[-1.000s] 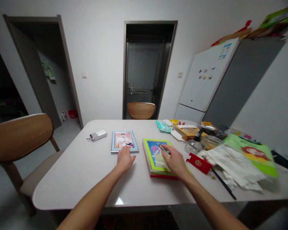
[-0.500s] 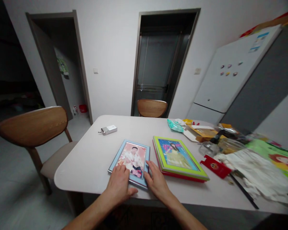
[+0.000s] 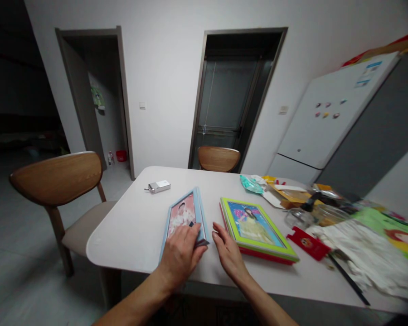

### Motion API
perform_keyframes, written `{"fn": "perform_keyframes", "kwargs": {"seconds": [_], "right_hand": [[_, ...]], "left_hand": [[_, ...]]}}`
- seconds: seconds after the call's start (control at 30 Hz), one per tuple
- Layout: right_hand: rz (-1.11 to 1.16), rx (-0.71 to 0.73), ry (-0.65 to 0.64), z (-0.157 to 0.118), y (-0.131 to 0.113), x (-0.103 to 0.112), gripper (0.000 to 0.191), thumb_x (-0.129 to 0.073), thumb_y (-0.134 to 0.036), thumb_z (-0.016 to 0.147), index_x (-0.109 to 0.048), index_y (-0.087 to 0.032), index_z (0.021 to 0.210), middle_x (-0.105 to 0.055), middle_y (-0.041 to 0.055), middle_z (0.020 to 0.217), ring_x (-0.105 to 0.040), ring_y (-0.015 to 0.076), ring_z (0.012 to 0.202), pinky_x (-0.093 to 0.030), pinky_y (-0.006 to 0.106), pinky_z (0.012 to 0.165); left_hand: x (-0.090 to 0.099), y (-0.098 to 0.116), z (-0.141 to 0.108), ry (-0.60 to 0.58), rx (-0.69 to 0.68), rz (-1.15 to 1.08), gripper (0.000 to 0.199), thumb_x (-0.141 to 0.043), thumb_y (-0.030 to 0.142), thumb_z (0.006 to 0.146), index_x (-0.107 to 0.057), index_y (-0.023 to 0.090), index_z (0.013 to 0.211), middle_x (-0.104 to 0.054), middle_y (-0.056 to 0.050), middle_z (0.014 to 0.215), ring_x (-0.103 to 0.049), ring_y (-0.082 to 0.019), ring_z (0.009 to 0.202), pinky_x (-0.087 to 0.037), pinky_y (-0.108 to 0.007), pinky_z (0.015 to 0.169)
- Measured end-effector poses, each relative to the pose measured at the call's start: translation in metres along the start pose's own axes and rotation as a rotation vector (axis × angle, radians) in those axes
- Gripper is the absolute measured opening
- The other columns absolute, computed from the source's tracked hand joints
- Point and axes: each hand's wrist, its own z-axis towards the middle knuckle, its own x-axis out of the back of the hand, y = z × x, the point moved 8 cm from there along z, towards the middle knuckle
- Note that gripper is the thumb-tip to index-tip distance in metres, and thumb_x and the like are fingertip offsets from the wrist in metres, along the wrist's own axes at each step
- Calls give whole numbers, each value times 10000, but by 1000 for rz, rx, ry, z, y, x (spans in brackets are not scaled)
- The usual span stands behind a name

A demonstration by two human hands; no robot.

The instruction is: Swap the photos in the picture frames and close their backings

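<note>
Frame (image 3: 184,213), pale blue border, pinkish portrait, tilted on bench (image 3: 132,235), right side raised. Left hand (image 3: 181,252): fingers pinching near edge. Right hand (image 3: 228,254): fingers slightly parted, just beside.

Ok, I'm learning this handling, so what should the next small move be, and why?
Probably bring the right hand to the right edge of the blue photo frame: the frame sits tilted, apparently with only the left hand on it, while the open right hand is just beside it.
</note>
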Motion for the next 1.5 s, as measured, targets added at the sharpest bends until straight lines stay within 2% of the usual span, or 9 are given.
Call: {"fn": "perform_keyframes", "kwargs": {"seconds": [0.13,0.27,0.5,0.67,0.93,1.07,1.2,1.37,1.5], "right_hand": [[59,181,-200,-9,-45,-41,443,-397,-361,792,-404,-176,1195,-508,106,1152,-493,184,1019,-389,365,878],[-90,419,-263,-23,-70,-68,422,-448,-325,769,-438,-190,1169,-478,92,1184,-431,188,1085,-340,375,933],[-398,344,-193,-9,-25,-63,332,-453,-268,752,-547,-133,1041,-520,127,1095,-450,210,1023,-354,380,907],[-493,363,-163,-6,-10,-46,319,-455,-261,751,-560,-125,1020,-544,120,1036,-444,213,989,-354,381,890],[-548,394,-177,-6,-7,-35,308,-460,-269,744,-570,-145,1004,-546,112,1012,-445,215,981,-358,376,877],[-587,407,-181,-8,-10,-34,294,-462,-276,747,-583,-148,982,-546,116,1003,-447,214,979,-358,367,868],[-585,478,-276,-9,-24,-41,223,-500,-288,737,-617,-193,901,-540,99,1018,-459,203,970,-364,352,839],[-513,544,-504,-12,-35,-67,142,-533,-243,722,-653,-237,796,-550,54,981,-481,170,930,-361,320,820],[-496,523,-463,-8,-34,-76,103,-569,-247,697,-663,-242,740,-561,39,972,-471,178,931,-356,325,807]], "left_hand": [[47,-25,-4,246,131,-132,452,-495,201,732,-354,157,1159,-526,-27,804,-531,-136,711,-489,-278,692],[69,-67,-32,360,484,-326,505,-520,242,694,-366,154,1167,-490,2,779,-541,-107,649,-508,-229,600],[20,-110,-79,157,785,-626,414,-442,278,726,-424,116,1107,-577,-46,869,-585,-167,765,-482,-284,687],[-11,-107,-85,-27,697,-376,415,-417,234,731,-433,90,1120,-543,-120,1068,-518,-219,977,-397,-371,862],[-21,-86,-84,-117,506,-93,385,-415,218,737,-442,91,1099,-548,-128,1001,-508,-233,969,-410,-415,851],[-26,-83,-83,-132,441,-53,374,-470,224,714,-473,108,1070,-495,-147,1120,-455,-246,1059,-373,-426,906],[-34,-77,-76,-178,347,-102,393,-547,207,668,-491,155,1054,-417,-134,1234,-382,-253,1146,-332,-439,948],[-42,-69,-69,-238,222,-208,254,-590,177,646,-546,194,895,-507,-94,1155,-371,-244,1160,-329,-445,951],[-41,-71,-70,-209,238,-224,232,-603,160,631,-527,187,848,-524,-93,1132,-395,-232,1141,-345,-421,941]]}}
